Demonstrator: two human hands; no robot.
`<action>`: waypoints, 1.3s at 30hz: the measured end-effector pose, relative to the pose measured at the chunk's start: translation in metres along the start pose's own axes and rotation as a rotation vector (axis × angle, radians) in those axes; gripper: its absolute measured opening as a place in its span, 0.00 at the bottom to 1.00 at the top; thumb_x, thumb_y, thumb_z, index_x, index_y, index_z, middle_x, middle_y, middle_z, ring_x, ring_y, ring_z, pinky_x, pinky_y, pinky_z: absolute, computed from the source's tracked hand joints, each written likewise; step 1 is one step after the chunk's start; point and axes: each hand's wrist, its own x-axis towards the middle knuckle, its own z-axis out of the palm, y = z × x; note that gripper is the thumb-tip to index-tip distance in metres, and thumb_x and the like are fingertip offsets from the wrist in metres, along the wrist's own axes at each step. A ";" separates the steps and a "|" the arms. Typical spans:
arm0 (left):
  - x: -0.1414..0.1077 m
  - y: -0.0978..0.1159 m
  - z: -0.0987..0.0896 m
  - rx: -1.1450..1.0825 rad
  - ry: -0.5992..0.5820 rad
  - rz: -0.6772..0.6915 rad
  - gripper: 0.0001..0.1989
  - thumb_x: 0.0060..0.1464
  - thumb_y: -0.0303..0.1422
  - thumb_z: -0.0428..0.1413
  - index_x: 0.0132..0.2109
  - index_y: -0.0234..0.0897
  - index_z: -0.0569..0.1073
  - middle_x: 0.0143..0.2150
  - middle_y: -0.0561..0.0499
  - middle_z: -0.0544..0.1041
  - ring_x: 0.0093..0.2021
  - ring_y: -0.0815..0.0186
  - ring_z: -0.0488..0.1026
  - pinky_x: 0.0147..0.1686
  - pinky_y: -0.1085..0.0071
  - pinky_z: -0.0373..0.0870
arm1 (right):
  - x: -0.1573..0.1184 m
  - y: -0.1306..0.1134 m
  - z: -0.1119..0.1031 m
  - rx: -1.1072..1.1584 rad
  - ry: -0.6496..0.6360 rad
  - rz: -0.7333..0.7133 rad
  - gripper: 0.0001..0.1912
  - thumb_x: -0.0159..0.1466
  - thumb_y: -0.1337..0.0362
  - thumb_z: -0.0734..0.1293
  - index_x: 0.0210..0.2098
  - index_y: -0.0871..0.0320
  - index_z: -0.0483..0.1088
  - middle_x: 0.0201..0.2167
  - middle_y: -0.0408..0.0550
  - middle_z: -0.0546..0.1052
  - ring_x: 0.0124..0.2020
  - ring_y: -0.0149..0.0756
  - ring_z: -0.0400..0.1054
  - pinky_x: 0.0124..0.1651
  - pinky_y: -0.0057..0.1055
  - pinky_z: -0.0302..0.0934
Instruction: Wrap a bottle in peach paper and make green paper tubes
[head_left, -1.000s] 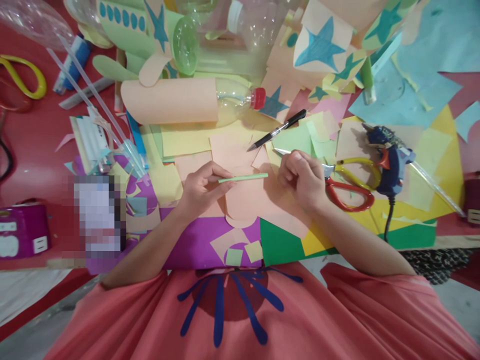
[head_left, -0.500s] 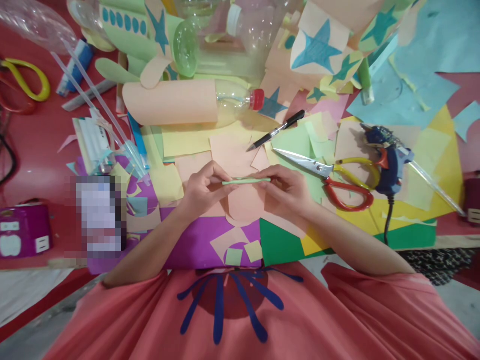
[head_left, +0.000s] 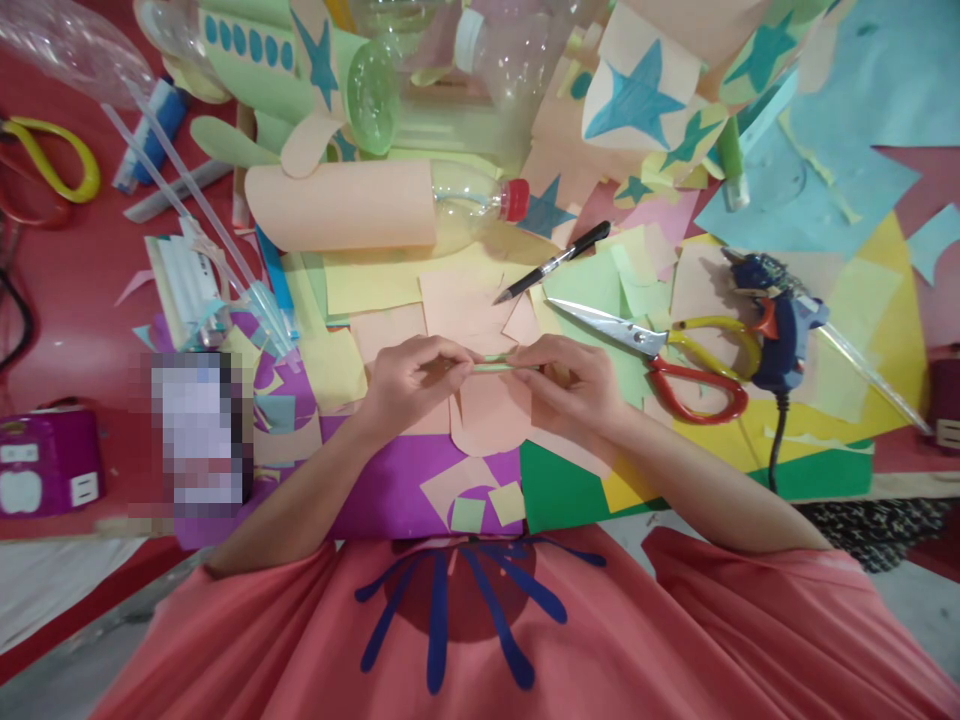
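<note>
Between my two hands is a narrow strip of light green paper (head_left: 493, 363), seen nearly edge-on and looking folded or rolled. My left hand (head_left: 416, 378) pinches its left end between thumb and fingers. On the right end, my right hand (head_left: 574, 378) has a similar pinch, so only the strip's middle shows. Below the hands lies a peach paper piece (head_left: 491, 420) with a rounded lower edge. Just beyond them a black pen (head_left: 555, 262) rests on peach paper. Scissors (head_left: 652, 345) with yellow and red handles lie partly open to the right of my right hand.
A plastic bottle (head_left: 465, 205) wrapped in peach paper lies across the back. At the right is a blue glue gun (head_left: 784, 335) with its cord. A blurred-out phone (head_left: 199, 430), markers (head_left: 187, 290) and straws (head_left: 210, 220) lie left. Paper stars (head_left: 637, 95) are at the back right.
My left hand's fingertips have slid right along the green paper strip, and the gap between my hands is narrower. The strip's left end is now covered by my fingers.
</note>
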 end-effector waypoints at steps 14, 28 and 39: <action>0.003 -0.012 -0.003 -0.080 0.235 0.001 0.17 0.62 0.48 0.47 0.33 0.40 0.65 0.28 0.53 0.74 0.29 0.71 0.72 0.31 0.73 0.70 | 0.000 -0.001 -0.002 -0.024 -0.025 -0.069 0.05 0.62 0.67 0.66 0.35 0.55 0.75 0.28 0.46 0.80 0.29 0.30 0.73 0.31 0.28 0.68; 0.010 -0.005 -0.010 0.055 -0.039 0.230 0.06 0.55 0.36 0.58 0.31 0.40 0.75 0.29 0.51 0.77 0.33 0.67 0.74 0.36 0.70 0.71 | 0.001 -0.002 -0.003 -0.044 -0.028 -0.054 0.05 0.62 0.66 0.66 0.35 0.54 0.75 0.28 0.46 0.80 0.29 0.31 0.74 0.32 0.29 0.69; 0.008 -0.011 -0.007 0.228 -0.011 0.280 0.13 0.60 0.39 0.53 0.29 0.41 0.73 0.27 0.52 0.77 0.30 0.67 0.72 0.35 0.68 0.69 | 0.002 -0.002 -0.002 -0.038 -0.017 -0.054 0.06 0.62 0.67 0.66 0.35 0.54 0.76 0.28 0.46 0.80 0.29 0.30 0.74 0.31 0.28 0.68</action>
